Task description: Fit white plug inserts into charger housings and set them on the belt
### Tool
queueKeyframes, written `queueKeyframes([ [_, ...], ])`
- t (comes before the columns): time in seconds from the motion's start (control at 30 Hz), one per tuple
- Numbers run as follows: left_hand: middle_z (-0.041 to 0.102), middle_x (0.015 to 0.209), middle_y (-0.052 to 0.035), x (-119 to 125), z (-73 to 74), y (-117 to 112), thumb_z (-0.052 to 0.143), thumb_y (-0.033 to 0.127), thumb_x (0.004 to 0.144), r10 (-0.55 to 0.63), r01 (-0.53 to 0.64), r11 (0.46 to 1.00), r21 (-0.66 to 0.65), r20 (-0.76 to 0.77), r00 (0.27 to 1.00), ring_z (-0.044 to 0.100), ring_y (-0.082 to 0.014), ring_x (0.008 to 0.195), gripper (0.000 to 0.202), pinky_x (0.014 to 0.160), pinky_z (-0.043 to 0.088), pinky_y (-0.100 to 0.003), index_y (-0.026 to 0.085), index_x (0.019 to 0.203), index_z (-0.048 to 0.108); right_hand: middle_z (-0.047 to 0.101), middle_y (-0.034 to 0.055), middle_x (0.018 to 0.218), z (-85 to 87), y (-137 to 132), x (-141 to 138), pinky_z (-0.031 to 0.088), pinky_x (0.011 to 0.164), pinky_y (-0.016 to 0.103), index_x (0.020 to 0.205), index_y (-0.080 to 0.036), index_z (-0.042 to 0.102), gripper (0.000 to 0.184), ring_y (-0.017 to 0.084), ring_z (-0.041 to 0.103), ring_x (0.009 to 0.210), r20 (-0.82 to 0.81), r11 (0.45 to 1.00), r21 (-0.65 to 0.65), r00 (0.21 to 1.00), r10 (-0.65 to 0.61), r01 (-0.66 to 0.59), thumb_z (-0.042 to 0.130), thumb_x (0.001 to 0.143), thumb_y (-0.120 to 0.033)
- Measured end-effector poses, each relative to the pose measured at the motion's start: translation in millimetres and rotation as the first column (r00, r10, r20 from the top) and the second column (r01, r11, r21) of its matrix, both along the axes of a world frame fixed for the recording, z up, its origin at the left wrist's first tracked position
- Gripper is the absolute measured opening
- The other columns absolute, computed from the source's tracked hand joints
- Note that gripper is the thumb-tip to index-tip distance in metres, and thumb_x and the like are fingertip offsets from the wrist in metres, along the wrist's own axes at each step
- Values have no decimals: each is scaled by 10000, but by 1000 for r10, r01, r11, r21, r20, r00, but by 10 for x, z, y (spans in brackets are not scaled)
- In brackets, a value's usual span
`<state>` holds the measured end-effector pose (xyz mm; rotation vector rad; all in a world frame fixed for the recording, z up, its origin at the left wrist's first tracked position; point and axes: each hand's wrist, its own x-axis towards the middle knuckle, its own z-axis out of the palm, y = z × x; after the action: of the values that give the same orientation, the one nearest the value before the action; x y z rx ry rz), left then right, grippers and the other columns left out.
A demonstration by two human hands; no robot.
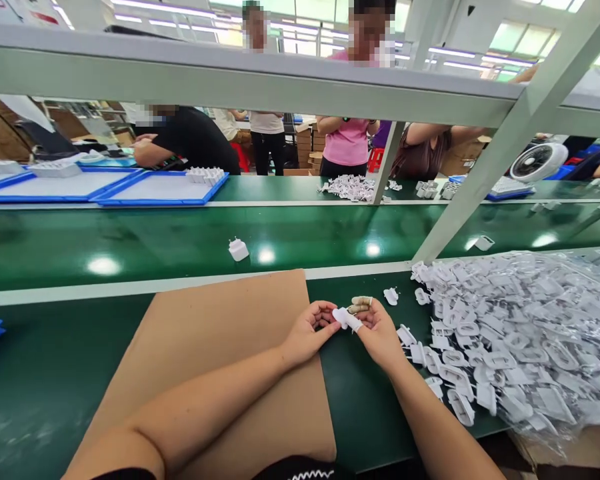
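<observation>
My left hand (309,328) and my right hand (377,327) meet over the green bench just right of a brown cardboard sheet (220,347). Between them they pinch a small white plastic part (343,317), fingers curled on it from both sides. Finger cots cover some fingertips of my right hand. A large heap of the same white plastic parts (510,333) lies to the right on clear plastic film, with loose ones close to my right wrist.
A finished white plug (239,249) rides on the green conveyor belt (130,247) beyond. Blue trays (160,190) with white parts lie across the belt. A grey frame strut (480,167) slants down at right. Several people stand and work on the far side. A small fan (537,162) sits at right.
</observation>
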<state>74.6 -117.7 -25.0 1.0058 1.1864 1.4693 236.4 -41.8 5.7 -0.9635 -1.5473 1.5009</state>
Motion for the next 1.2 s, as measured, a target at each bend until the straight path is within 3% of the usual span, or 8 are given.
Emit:
queueKeyframes([
  [0.07, 714, 947, -53, -1, 2, -7, 872, 452, 761, -11, 12, 1000, 9, -9, 1000, 668, -165, 878, 492, 845, 522, -319, 188, 1099, 630, 744, 44, 968, -8, -7, -10, 600, 735, 332, 1116, -219, 634, 531, 165, 692, 754, -13, 999, -45, 1000, 21, -22, 846, 657, -380],
  [0.2, 701, 975, -58, 1, -1, -12, 860, 411, 777, -9, 10, 999, 45, -18, 1000, 666, -162, 894, 499, 842, 523, -313, 191, 1146, 607, 767, 74, 988, -14, -16, 4, 587, 815, 349, 1051, -199, 704, 393, 199, 715, 875, 41, 994, -39, 993, 108, -106, 804, 711, -369],
  [0.3, 691, 1007, -53, -3, -20, -4, 853, 395, 781, -8, 9, 998, 63, -13, 1000, 661, -156, 898, 497, 816, 517, -296, 201, 1150, 582, 779, 76, 982, -12, -15, 12, 581, 853, 362, 1025, -199, 726, 372, 210, 719, 902, 33, 994, -44, 995, 97, -96, 810, 717, -390],
  [0.53, 674, 869, -33, -32, -118, 23, 782, 441, 836, -54, 61, 997, 41, -156, 986, 603, -142, 787, 305, 759, 474, -283, 170, 880, 649, 783, 68, 960, 1, -28, 2, 584, 832, 367, 997, -217, 744, 395, 220, 720, 888, 1, 992, -71, 994, 108, -108, 863, 679, -418],
  [0.87, 648, 840, -34, -38, -142, 24, 686, 393, 896, -39, 70, 993, 91, -299, 954, 575, -149, 773, 230, 728, 448, -277, 166, 854, 684, 784, 72, 966, -7, -38, 4, 600, 849, 379, 993, -213, 740, 411, 224, 728, 890, -11, 990, -72, 992, 123, -124, 879, 670, -426],
  [1.2, 640, 834, -39, -47, -190, 39, 640, 316, 888, -36, 75, 992, 105, -335, 942, 571, -151, 762, 160, 707, 437, -272, 171, 832, 675, 772, 59, 925, -18, -34, -5, 610, 826, 380, 968, -210, 745, 379, 203, 713, 818, 10, 993, -53, 994, 110, -109, 862, 659, -397],
])
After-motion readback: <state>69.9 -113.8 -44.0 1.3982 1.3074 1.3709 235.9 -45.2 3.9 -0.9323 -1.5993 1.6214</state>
